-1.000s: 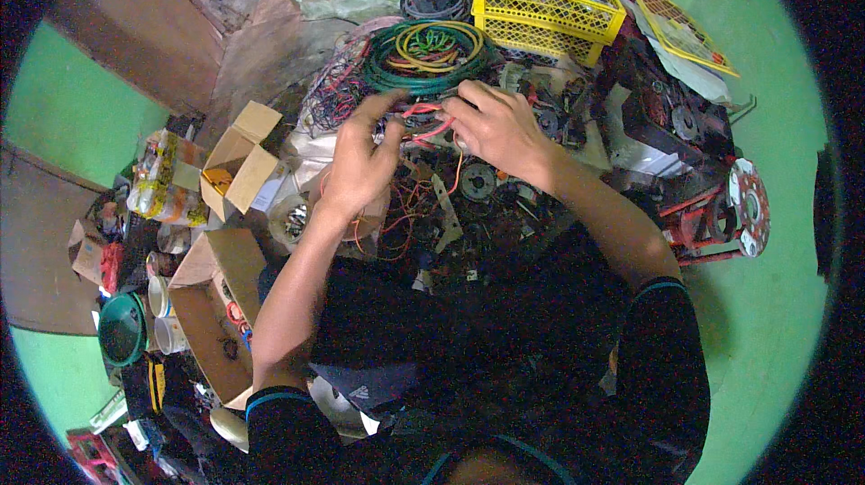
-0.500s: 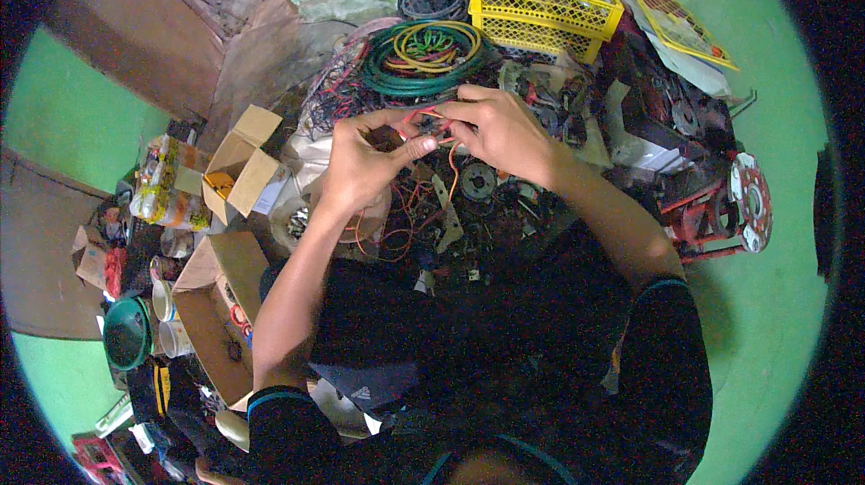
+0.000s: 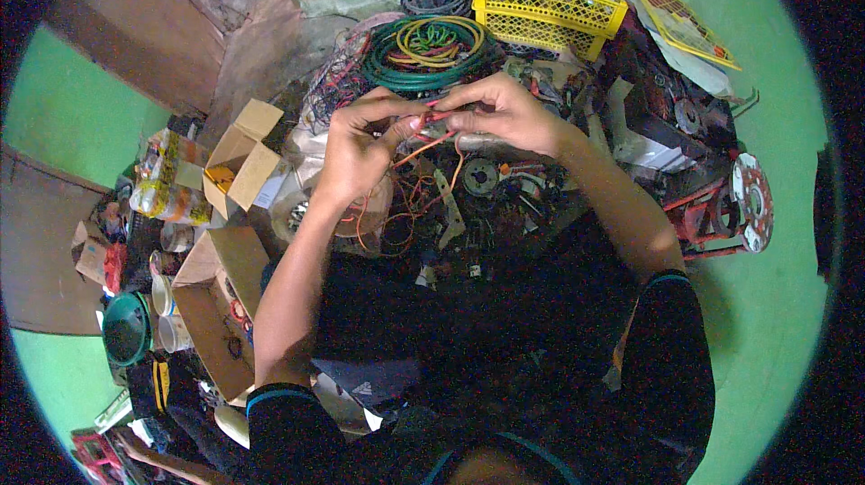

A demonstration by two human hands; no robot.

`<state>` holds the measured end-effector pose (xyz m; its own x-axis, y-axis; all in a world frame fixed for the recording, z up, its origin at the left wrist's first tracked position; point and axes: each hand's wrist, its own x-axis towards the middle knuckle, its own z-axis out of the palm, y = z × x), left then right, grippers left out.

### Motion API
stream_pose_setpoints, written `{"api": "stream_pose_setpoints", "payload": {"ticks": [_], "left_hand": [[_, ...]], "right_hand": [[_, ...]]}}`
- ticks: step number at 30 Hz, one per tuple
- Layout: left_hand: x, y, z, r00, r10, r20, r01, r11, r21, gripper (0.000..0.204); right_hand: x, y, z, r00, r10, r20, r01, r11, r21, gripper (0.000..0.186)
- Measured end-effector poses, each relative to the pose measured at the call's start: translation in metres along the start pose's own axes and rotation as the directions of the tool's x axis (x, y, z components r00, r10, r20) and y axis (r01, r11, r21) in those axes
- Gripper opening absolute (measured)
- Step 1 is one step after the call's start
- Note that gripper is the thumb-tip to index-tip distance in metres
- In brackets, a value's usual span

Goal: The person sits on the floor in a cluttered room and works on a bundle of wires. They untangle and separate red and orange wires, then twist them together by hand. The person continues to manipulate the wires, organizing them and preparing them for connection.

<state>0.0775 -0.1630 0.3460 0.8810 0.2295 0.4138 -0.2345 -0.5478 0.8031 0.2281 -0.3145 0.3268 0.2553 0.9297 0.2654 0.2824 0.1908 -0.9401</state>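
Note:
Thin red wire (image 3: 436, 115) runs between my two hands, held up in front of me. My left hand (image 3: 369, 136) pinches it between thumb and fingers. On the other side my right hand (image 3: 505, 115) grips it too, fingers curled close to the left fingertips. An orange wire (image 3: 423, 150) slants down from the hands and joins loose orange loops (image 3: 389, 215) over the clutter below. Exactly how the strands cross at the fingertips is too small to tell. Below the hands lies a round metal part (image 3: 480, 177) among dark small parts.
Coiled green hose (image 3: 378, 79) lies beyond my hands, with yellow crates (image 3: 550, 7) behind it. Open cardboard boxes (image 3: 255, 174) and a green basin (image 3: 126, 329) stand at left. A red metal frame with a round plate (image 3: 750, 203) is at right, near the green wall.
My hands have shifted slightly and the right fingers have turned flatter. The red wire now stretches between them, and an orange strand slants out below.

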Motion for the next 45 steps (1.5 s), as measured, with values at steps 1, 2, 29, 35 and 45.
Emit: {"api": "stream_pose_setpoints", "payload": {"ticks": [1,2,29,35,45], "left_hand": [[0.0,-0.005,0.0,1.0,0.013,0.004,-0.013,1.0,-0.023,0.012],[0.0,-0.004,0.0,1.0,0.025,0.008,-0.025,0.999,-0.045,0.012],[-0.005,0.023,-0.03,0.989,-0.146,-0.035,0.146,0.989,0.005,0.014],[-0.007,-0.001,-0.054,0.947,-0.293,-0.131,0.286,0.956,-0.068,0.012],[-0.007,0.008,-0.02,0.928,-0.305,0.215,0.322,0.946,-0.047,0.016]], "right_hand": [[-0.001,-0.006,0.001,0.995,0.095,0.021,-0.097,0.987,0.124,0.017],[-0.001,-0.007,0.001,0.991,0.126,0.043,-0.127,0.991,0.032,0.017],[0.008,0.046,-0.009,0.996,-0.007,-0.094,0.007,1.0,0.006,0.032],[0.006,-0.001,-0.021,0.985,0.13,-0.117,-0.139,0.988,-0.07,0.021],[0.033,-0.001,-0.03,0.687,-0.573,-0.447,0.269,0.772,-0.575,0.014]]}}
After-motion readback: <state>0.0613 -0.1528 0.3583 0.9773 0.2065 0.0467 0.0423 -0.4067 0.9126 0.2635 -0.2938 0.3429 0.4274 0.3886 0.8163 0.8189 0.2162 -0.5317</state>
